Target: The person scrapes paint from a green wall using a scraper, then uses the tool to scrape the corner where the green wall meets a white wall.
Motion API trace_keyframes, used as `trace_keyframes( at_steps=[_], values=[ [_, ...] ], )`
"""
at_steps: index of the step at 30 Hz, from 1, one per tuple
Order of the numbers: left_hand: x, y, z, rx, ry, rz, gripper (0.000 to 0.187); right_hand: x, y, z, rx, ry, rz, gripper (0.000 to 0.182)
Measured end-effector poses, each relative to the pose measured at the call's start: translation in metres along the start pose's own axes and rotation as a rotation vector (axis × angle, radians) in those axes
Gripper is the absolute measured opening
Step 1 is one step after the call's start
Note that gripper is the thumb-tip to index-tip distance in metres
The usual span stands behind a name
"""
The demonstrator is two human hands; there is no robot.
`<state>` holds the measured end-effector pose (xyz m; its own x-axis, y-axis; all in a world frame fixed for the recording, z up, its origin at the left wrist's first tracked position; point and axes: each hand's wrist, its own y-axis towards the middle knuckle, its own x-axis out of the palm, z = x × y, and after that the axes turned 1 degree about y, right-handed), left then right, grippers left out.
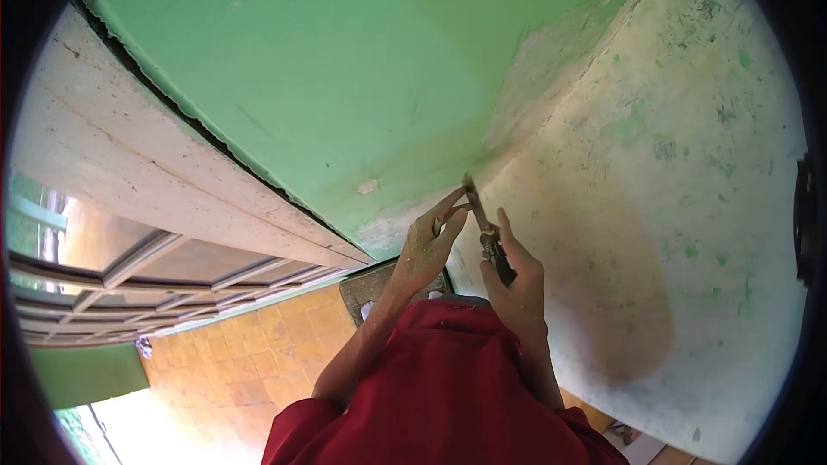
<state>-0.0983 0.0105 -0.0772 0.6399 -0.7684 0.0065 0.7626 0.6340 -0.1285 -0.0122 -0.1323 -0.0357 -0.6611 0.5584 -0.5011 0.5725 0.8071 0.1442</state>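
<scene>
Floor: orange-yellow square tiles, joints visible; lower-left portion washed out by glare. At its left edge, against the green wall base: small purple-and-white item, identity unclear. Near its upper edge, by the wall corner: dark, speckled rectangular slab, tilted in view, partly hidden; whether flat or raised, undetermined. Pale shapes upon it, unidentified.

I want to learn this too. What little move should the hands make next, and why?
Perhaps the right hand should guide the tool along the wall corner, because the tool is in its grip, the tip appears close to that corner, and green paint borders a bare patch there.
</scene>
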Motion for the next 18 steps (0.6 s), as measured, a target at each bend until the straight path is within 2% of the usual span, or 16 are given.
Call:
trace_keyframes(
  at_steps=[3,5,6,8,9,11,15,17,18],
  values=[
    [0.019,0.006,0.01,0.075,-0.017,0.077,0.046,-0.019,0.003,0.016,0.101,0.185,0.032,0.065],
    [0.029,0.008,0.018,-0.076,-0.311,0.1,0.039,-0.031,0.008,0.021,0.154,0.304,-0.032,0.062],
    [0.033,0.013,0.018,-0.075,-0.307,0.113,0.039,-0.035,0.011,0.023,0.212,0.417,-0.083,0.06],
    [0.04,0.024,0.017,-0.068,-0.424,0.029,0.038,-0.031,0.019,0.025,0.164,0.531,-0.077,0.057],
    [0.043,0.027,0.02,-0.068,-0.417,0.04,0.038,-0.028,0.023,0.027,0.122,0.64,-0.061,0.055],
    [0.05,0.033,0.026,0.063,-0.353,0.072,0.037,-0.027,0.027,0.033,0.131,0.674,-0.068,0.054],
    [0.061,0.045,0.026,0.106,-0.364,0.134,0.039,-0.026,0.031,0.05,0.149,0.669,-0.087,0.053],
    [0.055,0.043,0.037,0.092,-0.105,0.099,0.041,-0.024,0.034,0.052,0.14,0.65,-0.085,0.054],
    [0.056,0.045,0.036,0.088,-0.098,0.092,0.041,-0.023,0.035,0.053,0.125,0.624,-0.085,0.055]
  ],
)
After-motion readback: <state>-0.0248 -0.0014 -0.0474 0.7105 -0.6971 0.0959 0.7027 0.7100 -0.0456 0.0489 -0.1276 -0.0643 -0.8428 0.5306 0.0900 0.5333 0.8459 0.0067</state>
